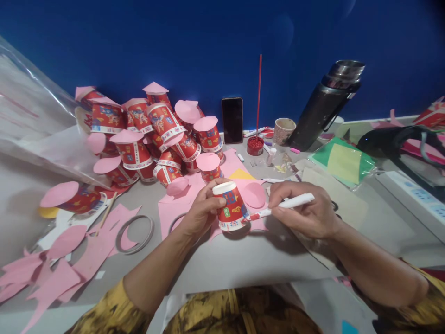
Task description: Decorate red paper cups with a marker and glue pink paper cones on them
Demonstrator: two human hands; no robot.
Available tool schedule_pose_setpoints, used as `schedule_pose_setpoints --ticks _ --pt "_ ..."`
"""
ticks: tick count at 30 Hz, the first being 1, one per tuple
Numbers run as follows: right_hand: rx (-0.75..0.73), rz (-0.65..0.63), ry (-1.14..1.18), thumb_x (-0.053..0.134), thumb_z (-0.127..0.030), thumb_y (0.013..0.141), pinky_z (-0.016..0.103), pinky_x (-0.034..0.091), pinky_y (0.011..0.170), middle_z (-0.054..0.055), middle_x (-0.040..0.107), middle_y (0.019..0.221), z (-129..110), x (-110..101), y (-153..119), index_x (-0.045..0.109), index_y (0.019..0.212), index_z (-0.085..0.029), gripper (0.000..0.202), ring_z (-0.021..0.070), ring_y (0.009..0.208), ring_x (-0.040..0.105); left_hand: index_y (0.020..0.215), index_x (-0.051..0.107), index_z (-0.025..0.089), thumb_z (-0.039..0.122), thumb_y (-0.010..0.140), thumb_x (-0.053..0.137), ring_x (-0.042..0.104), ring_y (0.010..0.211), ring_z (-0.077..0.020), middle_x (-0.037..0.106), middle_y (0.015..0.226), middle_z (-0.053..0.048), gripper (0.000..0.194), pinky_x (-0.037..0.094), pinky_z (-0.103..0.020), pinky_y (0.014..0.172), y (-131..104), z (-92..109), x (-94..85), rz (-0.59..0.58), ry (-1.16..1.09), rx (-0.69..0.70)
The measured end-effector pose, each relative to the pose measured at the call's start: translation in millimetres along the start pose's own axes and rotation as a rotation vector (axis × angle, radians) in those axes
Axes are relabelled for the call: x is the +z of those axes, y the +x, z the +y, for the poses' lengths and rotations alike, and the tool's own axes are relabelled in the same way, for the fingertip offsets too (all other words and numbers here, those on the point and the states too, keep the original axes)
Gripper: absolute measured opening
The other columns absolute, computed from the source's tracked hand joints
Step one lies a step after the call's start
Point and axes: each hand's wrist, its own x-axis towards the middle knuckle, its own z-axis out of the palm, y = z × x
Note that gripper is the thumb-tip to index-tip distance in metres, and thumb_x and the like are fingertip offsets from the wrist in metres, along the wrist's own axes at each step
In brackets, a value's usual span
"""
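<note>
In my left hand [205,208] is a red printed paper cup [230,208], held upside down with its white base up and a little tilted. My thumb presses on its side and the fingers lie behind it. My right hand [304,208] pinches a white pen-shaped tool [295,200]. Its red-and-white front end reaches the lower right side of the cup, near the rim; whether it is a marker or a knife I cannot tell. Behind the cup lies a pink paper disc [254,195] on pink paper sheets.
Many decorated cups [134,150] with pink paper tops are piled at the back left. Pink scraps [59,278] and a grey tape ring [135,234] lie on the left. A phone [232,120], a red pot [255,146], a black flask [323,106] and a power strip [413,199] stand around.
</note>
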Motion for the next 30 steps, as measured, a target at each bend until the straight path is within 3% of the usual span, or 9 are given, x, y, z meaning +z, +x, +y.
schedule_pose_setpoints --ticks 10,16,21,26,30 --pt "-0.011 0.035 -0.024 0.069 -0.017 0.089 0.027 0.046 0.055 0.001 0.070 0.069 2.7 -1.8 -1.6 0.072 0.084 -0.021 0.007 0.0143 0.057 0.060 0.113 0.069 0.018 0.026 0.063 0.086 0.076 0.086 -0.0262 0.079 0.096 -0.008 0.053 0.059 -0.039 0.082 0.3 -1.0 -0.8 0.005 0.003 0.015" --pt "0.050 0.441 -0.114 0.077 -0.023 0.087 0.027 0.053 0.060 0.003 0.078 0.083 8.2 -7.3 4.5 0.079 0.094 -0.024 0.007 0.0172 0.068 0.070 0.111 0.069 0.019 0.028 0.064 0.089 0.071 0.085 -0.0220 0.076 0.095 -0.004 0.052 0.057 -0.035 0.081 0.4 -1.5 0.7 0.029 0.038 0.097" --pt "0.201 0.652 0.131 0.077 -0.039 0.090 0.024 0.041 0.048 0.002 0.074 0.073 32.4 -22.2 20.2 0.078 0.101 -0.022 0.020 0.0115 0.053 0.054 0.113 0.067 0.025 0.024 0.067 0.089 0.068 0.097 -0.0219 0.072 0.104 -0.002 0.052 0.055 -0.033 0.084 -3.5 -2.4 5.7 0.152 0.303 0.290" --pt "0.387 0.615 0.312 0.076 -0.060 0.083 0.022 0.038 0.046 0.008 0.079 0.092 55.5 -33.1 37.0 0.078 0.108 -0.020 0.046 0.0115 0.060 0.056 0.116 0.062 0.026 0.022 0.068 0.083 0.066 0.099 -0.0249 0.070 0.109 -0.003 0.052 0.056 -0.039 0.086 -6.6 -5.3 13.5 0.213 0.482 0.275" --pt "0.472 0.561 0.107 0.073 -0.053 0.078 0.024 0.042 0.050 0.011 0.080 0.092 70.5 -50.2 45.3 0.077 0.108 -0.015 0.048 0.0141 0.064 0.061 0.114 0.061 0.025 0.023 0.068 0.082 0.065 0.104 -0.0278 0.070 0.110 -0.005 0.051 0.055 -0.042 0.088 -4.9 -8.9 11.7 0.237 0.546 0.284"
